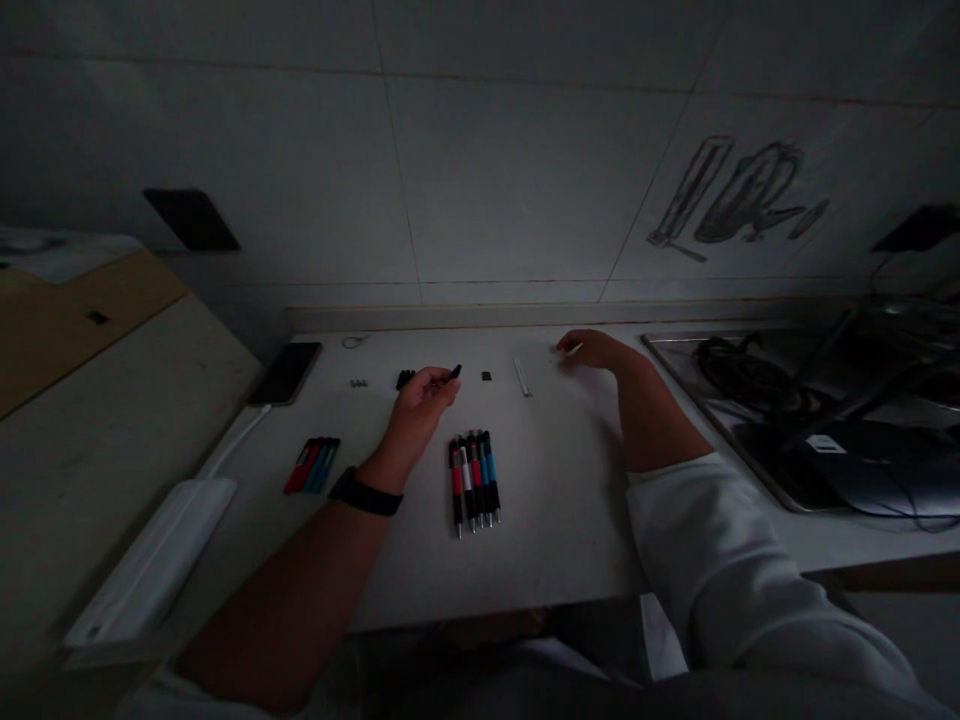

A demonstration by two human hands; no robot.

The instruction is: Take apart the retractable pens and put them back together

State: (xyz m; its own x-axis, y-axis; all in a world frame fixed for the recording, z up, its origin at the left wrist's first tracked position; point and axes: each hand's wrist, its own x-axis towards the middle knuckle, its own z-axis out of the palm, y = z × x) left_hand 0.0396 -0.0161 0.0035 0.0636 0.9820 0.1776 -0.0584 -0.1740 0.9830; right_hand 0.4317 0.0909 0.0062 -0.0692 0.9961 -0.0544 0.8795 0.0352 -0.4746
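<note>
Wrinkled pale cloth sleeve (712, 560) nearest, right arm over table (562, 520), smooth light top. Left hand (424, 400) pinching small black piece (456, 373), slim, likely plastic. Right hand (592, 350) near back edge, fingers bent by thin pale sliver (574, 349); can't tell if gripped. Pens (474, 482) in a row, mid-table: red, white, blue barrels, dark grips, shiny pointed tips. Short red and blue tubes (311, 465) left, near black wristband (366, 493). Dark bits (405, 379) just beside left hand; tiny greyish bits (359, 384), squarish dark bit (486, 376), thin white sticks (522, 377) along back. Left forearm (300, 590) crosses between tubes and pens. Flat glossy phone (286, 373), long white box (154, 565) far left; metal-rimmed tray (780, 500) with cables (750, 375) right.
</note>
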